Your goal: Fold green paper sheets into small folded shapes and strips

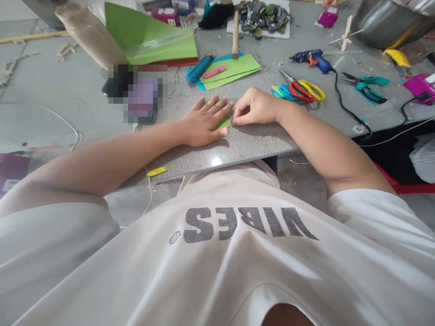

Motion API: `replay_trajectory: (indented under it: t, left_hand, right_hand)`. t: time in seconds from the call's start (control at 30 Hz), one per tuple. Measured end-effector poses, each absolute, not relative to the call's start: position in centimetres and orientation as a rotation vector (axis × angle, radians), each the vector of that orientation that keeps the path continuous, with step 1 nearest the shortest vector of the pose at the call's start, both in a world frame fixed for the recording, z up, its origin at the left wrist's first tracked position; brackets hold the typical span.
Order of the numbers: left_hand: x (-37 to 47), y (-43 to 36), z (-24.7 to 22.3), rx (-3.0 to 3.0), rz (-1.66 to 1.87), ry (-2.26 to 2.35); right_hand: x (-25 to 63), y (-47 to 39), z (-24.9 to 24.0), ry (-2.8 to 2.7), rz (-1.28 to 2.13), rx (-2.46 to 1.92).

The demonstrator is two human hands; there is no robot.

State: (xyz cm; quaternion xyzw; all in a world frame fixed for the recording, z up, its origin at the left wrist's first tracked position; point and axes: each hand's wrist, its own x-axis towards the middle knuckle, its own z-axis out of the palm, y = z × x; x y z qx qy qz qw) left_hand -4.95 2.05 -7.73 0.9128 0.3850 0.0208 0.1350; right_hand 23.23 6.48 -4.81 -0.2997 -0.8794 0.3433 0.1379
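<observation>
My left hand (205, 121) lies flat on the table with its fingers spread, pressing down a small piece of green paper (224, 123). Most of that paper is hidden under the palm and fingers. Just to the right, my right hand (253, 107) is closed in a pinch, thumb and forefinger together at the paper's right edge. Beyond the hands rest green paper sheets (243, 68) over blue paper, with a pink cutter (214, 72), a blue cutter (200, 69) and a wooden stick (235, 38) on them.
Scissors with red and yellow handles (304, 90), a blue glue gun (314, 59) and teal pliers (369, 86) lie to the right. Bottle caps (261, 18) are heaped at the back. Large green sheets (152, 38) and a blurred-out phone (142, 97) are at the left.
</observation>
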Motion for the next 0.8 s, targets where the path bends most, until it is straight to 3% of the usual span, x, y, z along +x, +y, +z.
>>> replay_trajectory:
  t: [0.47,0.8]
  left_hand:
    - [-6.2,1.9,-5.7,2.633,-0.247,1.267]
    - [-6.2,1.8,-5.9,2.614,-0.219,1.283]
  right_hand:
    - [22.3,5.8,-5.1,-2.575,0.938,-0.747]
    - [24.0,5.1,-2.8,-2.601,0.763,-0.761]
